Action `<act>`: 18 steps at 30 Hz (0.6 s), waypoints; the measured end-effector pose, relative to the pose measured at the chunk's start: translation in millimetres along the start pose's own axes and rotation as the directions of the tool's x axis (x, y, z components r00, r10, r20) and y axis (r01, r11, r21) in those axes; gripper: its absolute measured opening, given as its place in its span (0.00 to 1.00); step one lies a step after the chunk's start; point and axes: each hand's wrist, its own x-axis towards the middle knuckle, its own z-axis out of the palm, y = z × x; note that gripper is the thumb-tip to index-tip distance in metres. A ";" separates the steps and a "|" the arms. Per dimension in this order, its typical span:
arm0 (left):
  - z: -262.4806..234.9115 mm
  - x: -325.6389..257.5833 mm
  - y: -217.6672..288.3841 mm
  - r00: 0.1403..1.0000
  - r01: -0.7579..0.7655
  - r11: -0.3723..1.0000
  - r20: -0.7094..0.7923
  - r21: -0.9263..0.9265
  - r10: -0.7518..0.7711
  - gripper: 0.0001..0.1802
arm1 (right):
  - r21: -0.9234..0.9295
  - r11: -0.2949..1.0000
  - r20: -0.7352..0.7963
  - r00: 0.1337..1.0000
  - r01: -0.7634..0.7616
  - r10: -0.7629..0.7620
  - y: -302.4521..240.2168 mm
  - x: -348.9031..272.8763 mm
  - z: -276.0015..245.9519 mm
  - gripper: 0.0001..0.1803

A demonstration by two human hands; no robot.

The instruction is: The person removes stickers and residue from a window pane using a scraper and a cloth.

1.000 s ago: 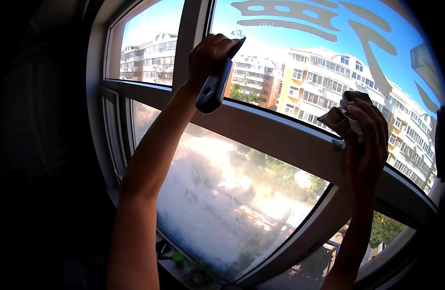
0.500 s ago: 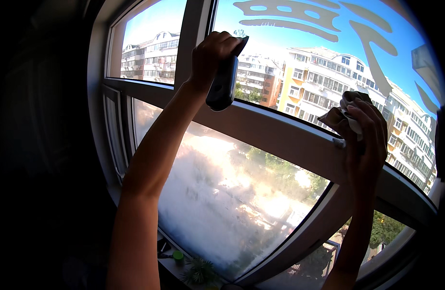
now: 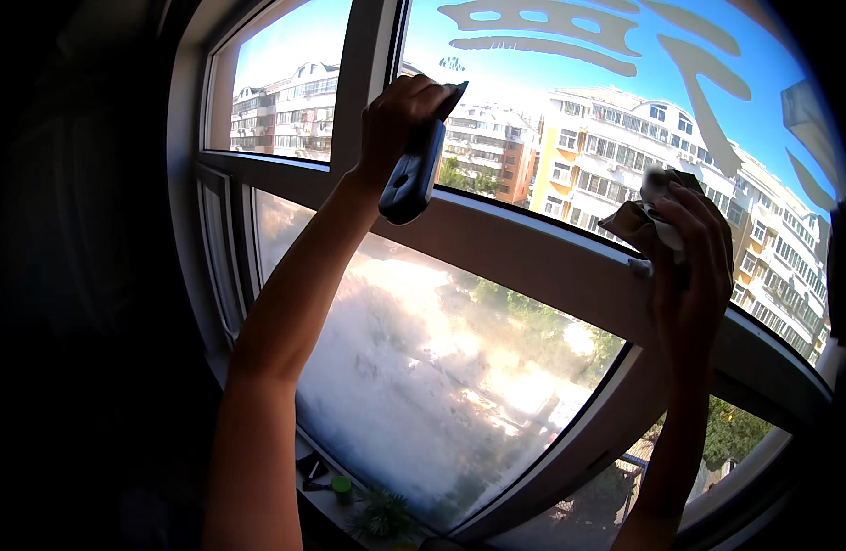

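My left hand (image 3: 400, 119) is closed around a dark tool that looks like a window squeegee (image 3: 412, 174). Its rounded, thick end hangs below my fist, and a thin pointed edge juts out at the top right. It is held at the upper window pane (image 3: 496, 83), just above the crossbar (image 3: 524, 248); whether it touches the glass, I cannot tell. On the right, my right hand (image 3: 694, 230) grips a crumpled grey and white cloth (image 3: 657, 216) in front of the same pane, near the bar.
Below the crossbar is a hazy, whitish lower pane (image 3: 441, 367). Large pale characters (image 3: 542, 41) stick to the upper glass. A narrow casement (image 3: 218, 248) stands at the left. Low down are a green lid-like object (image 3: 341, 487) and a spiky plant (image 3: 383, 514). Buildings show outside.
My left hand has come down a little and slightly left with the squeegee-like tool, which leans more. My right hand with the cloth has hardly shifted.
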 end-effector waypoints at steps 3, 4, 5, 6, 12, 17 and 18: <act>2.0 21.4 -1.1 0.999 0.037 0.998 -0.018 -0.042 -0.038 0.08 | -0.005 1.000 -0.009 1.000 -0.006 0.005 2.3 -1.2 0.7 0.16; 3.3 19.3 0.4 0.999 0.037 0.999 -0.029 -0.037 -0.038 0.08 | 0.006 1.000 -0.027 1.000 -0.007 0.007 0.0 0.0 1.3 0.16; 4.8 15.0 2.8 0.998 0.038 0.999 -0.040 -0.032 -0.039 0.08 | 0.018 1.000 -0.046 0.999 -0.008 0.009 -1.5 0.9 1.8 0.16; 6.6 11.9 3.8 0.998 0.031 0.999 -0.054 -0.026 -0.032 0.08 | 0.014 1.000 -0.045 0.999 -0.004 0.005 -1.9 1.1 1.5 0.16; -3.1 22.7 -1.3 0.993 0.119 0.988 0.014 -0.097 -0.118 0.13 | -0.006 1.000 -0.052 0.999 0.004 -0.004 -1.2 0.2 4.1 0.16; 0.1 7.6 0.1 0.999 0.014 0.999 -0.035 -0.051 -0.016 0.06 | -0.014 1.000 -0.012 1.000 -0.004 0.004 -1.2 1.1 1.4 0.16; -1.8 12.5 2.1 0.999 0.025 0.998 -0.027 -0.058 -0.027 0.06 | -0.014 1.000 -0.015 1.000 -0.002 0.002 0.1 0.4 1.6 0.16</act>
